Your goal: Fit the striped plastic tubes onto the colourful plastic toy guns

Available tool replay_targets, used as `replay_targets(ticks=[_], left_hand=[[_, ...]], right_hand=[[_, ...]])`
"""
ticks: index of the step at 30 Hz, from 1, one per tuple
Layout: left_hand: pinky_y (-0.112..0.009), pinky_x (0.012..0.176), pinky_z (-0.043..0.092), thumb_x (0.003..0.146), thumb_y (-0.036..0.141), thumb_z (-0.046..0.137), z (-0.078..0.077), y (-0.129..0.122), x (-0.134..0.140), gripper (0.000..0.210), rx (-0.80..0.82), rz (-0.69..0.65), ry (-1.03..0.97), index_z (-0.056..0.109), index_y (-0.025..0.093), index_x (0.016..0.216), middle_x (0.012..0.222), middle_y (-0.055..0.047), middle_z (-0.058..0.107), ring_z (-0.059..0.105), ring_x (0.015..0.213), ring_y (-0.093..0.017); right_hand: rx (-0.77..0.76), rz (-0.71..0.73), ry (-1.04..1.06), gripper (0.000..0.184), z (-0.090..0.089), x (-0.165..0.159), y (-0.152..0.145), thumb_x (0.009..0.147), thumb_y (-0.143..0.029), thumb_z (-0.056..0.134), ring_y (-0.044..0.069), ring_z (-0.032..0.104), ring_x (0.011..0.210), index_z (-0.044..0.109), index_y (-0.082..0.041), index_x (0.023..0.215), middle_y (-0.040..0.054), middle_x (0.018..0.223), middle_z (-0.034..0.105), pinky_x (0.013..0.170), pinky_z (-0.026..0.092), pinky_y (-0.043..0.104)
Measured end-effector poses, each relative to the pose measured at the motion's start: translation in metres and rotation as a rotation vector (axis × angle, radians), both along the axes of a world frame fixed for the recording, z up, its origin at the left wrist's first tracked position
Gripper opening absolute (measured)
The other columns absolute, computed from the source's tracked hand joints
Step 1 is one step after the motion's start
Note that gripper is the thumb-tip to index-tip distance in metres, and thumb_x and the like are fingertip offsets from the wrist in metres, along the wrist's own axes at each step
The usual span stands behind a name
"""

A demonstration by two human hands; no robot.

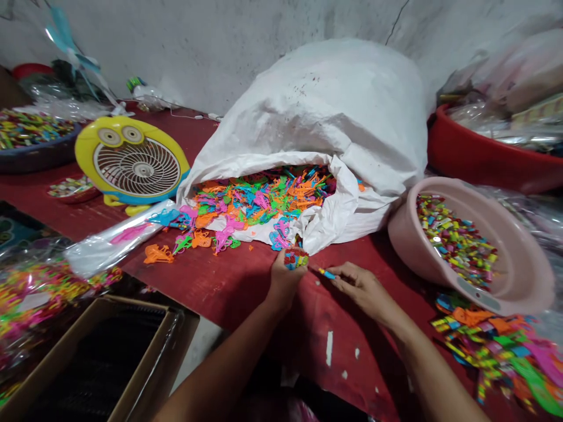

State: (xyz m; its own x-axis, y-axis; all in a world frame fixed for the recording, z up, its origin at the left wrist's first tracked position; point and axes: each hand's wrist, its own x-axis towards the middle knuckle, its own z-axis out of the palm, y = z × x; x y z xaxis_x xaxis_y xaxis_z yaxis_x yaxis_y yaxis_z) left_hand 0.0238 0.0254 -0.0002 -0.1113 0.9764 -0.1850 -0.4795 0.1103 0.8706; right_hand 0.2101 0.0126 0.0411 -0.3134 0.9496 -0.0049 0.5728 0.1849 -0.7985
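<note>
My left hand (281,284) is closed around a bundle of small red, blue and yellow pieces (296,259), near the mouth of a big white sack (352,99). Just to its right, my right hand (363,288) pinches one small blue-and-yellow piece (326,274) between thumb and fingers, above the red tabletop (246,293). Bright plastic toy-like shapes (264,199) in orange, pink, green and blue fill the sack's opening, and several spill onto the table. Similar small coloured pieces (457,240) lie in a tilted pink basin (407,246) on the right.
Coloured toys lie in a pile (505,346) below the basin; a red tub (488,155) of plastic bags is behind. Leftward are a yellow fan (132,129), a clear bag (114,246), a blue-grey basin (39,159) and a cardboard box (147,357) with dark contents.
</note>
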Motion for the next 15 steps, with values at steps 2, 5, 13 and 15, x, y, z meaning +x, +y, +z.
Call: replay_targets(ticks=[2,5,13,15], left_hand=[[-0.021,0.062,0.042,0.059,0.011,0.066,-0.001,-0.001,-0.001,0.031,0.020,-0.066,0.068,0.061,0.015,0.089,0.072,0.002,0.061,0.053,0.063,-0.010],[-0.020,0.056,0.038,0.057,0.010,0.062,-0.005,-0.006,-0.002,0.028,0.001,-0.152,0.117,0.060,0.015,0.084,0.067,0.004,0.058,0.048,0.058,-0.009],[-0.022,0.055,0.043,0.057,0.020,0.073,-0.004,-0.014,-0.004,0.032,-0.069,-0.246,-0.027,0.060,0.014,0.086,0.068,0.000,0.061,0.052,0.059,-0.012],[-0.022,0.052,0.043,0.053,0.021,0.078,-0.002,-0.013,-0.005,0.040,-0.092,-0.233,-0.024,0.059,0.014,0.088,0.069,0.000,0.062,0.052,0.059,-0.012]], right_hand=[[-0.111,-0.004,0.083,0.028,0.003,-0.005,0.004,0.086,-0.043,0.060,0.015,0.052,0.063,0.073,-0.019,0.091,0.0024,0.070,0.062,0.058,0.039,0.026],[-0.224,-0.152,0.278,0.037,-0.004,-0.019,0.012,0.081,-0.052,0.064,0.012,0.049,0.053,0.067,-0.016,0.085,0.0014,0.066,0.062,0.051,0.038,0.024],[-0.154,-0.199,0.289,0.047,-0.029,-0.048,0.033,0.075,-0.064,0.063,0.010,0.043,0.042,0.053,-0.019,0.065,-0.0036,0.051,0.049,0.042,0.034,0.023],[-0.108,-0.189,0.249,0.045,-0.035,-0.055,0.035,0.078,-0.062,0.060,0.011,0.046,0.044,0.054,-0.019,0.066,-0.0022,0.053,0.053,0.044,0.036,0.023]])
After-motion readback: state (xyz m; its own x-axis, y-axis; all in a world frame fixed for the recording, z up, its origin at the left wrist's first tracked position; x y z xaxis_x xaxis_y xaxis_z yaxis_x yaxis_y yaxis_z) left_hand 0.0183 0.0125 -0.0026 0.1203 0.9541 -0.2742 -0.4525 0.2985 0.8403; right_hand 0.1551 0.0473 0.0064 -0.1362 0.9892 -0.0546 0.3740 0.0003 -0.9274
